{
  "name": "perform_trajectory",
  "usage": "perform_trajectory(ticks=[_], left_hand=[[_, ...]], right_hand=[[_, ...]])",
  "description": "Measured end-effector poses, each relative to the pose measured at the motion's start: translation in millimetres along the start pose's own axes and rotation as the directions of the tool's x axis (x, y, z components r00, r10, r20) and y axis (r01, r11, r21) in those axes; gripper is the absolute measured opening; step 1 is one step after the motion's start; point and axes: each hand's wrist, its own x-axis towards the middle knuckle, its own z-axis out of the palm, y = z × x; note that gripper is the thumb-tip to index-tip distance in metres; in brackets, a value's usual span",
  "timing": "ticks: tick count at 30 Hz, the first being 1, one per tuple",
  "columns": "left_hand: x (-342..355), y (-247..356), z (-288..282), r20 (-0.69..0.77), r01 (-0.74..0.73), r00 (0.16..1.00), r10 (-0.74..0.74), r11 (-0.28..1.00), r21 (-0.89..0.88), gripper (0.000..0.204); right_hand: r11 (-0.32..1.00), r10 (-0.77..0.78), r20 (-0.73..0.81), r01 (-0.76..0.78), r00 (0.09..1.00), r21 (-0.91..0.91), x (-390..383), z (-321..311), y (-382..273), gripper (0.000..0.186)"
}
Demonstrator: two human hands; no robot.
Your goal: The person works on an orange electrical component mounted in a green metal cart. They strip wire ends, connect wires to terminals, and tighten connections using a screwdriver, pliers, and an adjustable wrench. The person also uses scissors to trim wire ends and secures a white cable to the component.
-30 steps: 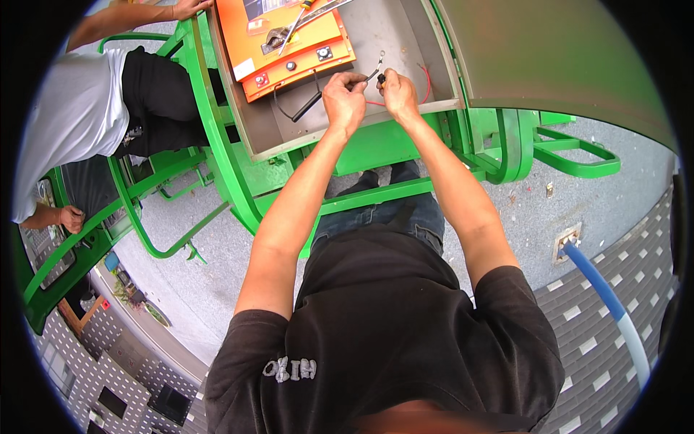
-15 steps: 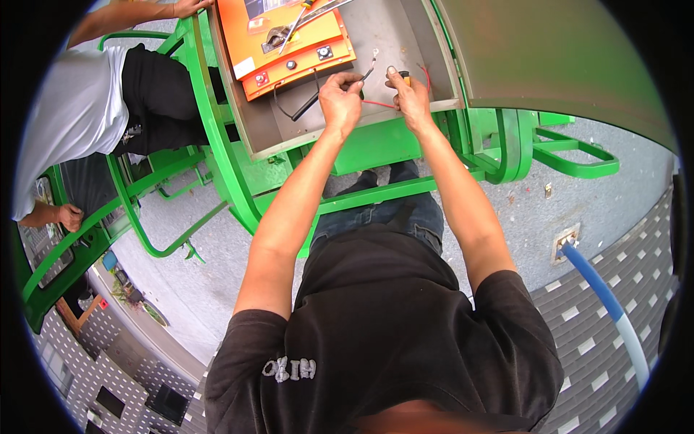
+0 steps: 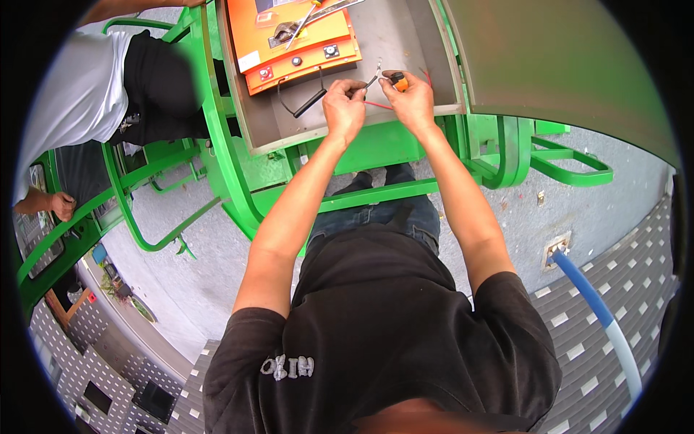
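Note:
My left hand (image 3: 345, 112) pinches a black cable (image 3: 372, 80) over the front of an open metal compartment (image 3: 405, 36). A small metal lug (image 3: 379, 65) sits on the cable's upper end. Close beside it, my right hand (image 3: 414, 105) closes around a small yellow-and-black object (image 3: 398, 82); its kind is not clear. A thin red wire (image 3: 379, 105) runs between the two hands. Left of my left hand, a thick black sleeve (image 3: 309, 104) lies on a thin black lead near an orange box (image 3: 307, 54) with terminals on its front.
Pliers (image 3: 284, 31) and a screwdriver (image 3: 302, 25) lie on the orange box. A raised metal lid (image 3: 564, 65) stands at the right. Green frame bars (image 3: 220, 137) surround the compartment. Another person (image 3: 76, 90) in a white shirt is at the left. A blue hose (image 3: 582, 282) leaves a wall socket.
My right hand has turned, showing more of the yellow-and-black object, and has come closer to the lug end of the cable. My left hand still pinches the cable.

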Motion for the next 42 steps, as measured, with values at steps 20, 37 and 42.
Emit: perform_trajectory(ticks=[20, 37, 42], left_hand=[[-9.3, -15.8, -12.5, 0.071, 0.115, 0.991, -0.113, 0.993, -0.025, 0.013], [-6.8, -13.8, -18.0, 0.213, 0.293, 0.943, -0.257, 0.943, -0.159, 0.017], [-5.4, -15.8, -23.0, 0.248, 0.162, 0.959, -0.133, 0.982, -0.101, 0.013]], right_hand=[[0.937, -0.036, -0.118, -0.008, 0.992, -0.35, 18.9, -14.3, 11.6, 0.036], [0.982, 0.169, 0.091, -0.16, 0.981, -0.101, -8.6, -16.8, -1.4, 0.026], [0.993, 0.09, 0.098, -0.082, 0.991, -0.086, -0.5, -23.2, -1.3, 0.035]])
